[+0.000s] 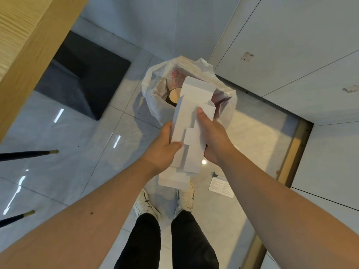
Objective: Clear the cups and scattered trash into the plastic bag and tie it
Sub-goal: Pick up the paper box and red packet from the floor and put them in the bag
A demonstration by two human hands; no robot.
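Both hands hold a flattened white carton [191,121] at the centre of the frame, directly above and just short of the open bag [153,82]. The left hand [163,150] grips the carton's left edge, thumb on top and fingers curled under, out of sight. The right hand [211,136] clamps the right edge, thumb [202,115] pressed flat on the face. Both are closed on the card.

The carton's long axis runs from lower centre up toward the bag, tilted slightly right; its far end already overlaps the bag's mouth, while the near end hangs over the shoes [165,202]. Judging from this, the coming move is a push along that axis, forward and down, and the piece looks too long to drop in flat without folding or angling. Both hands are about equally near the mouth.

The carton is thin matt card with die-cut tabs and notches, stiff but bendable. The bag is thin, crinkled, translucent white plastic, standing on the glossy tiled floor [77,133] with its rim slack. Inside lies a paper cup [174,94] with red print, tipped over, beside some reddish wrappers.

A printed leaflet [221,186] lies on the floor at lower right, seemingly yet to be collected.
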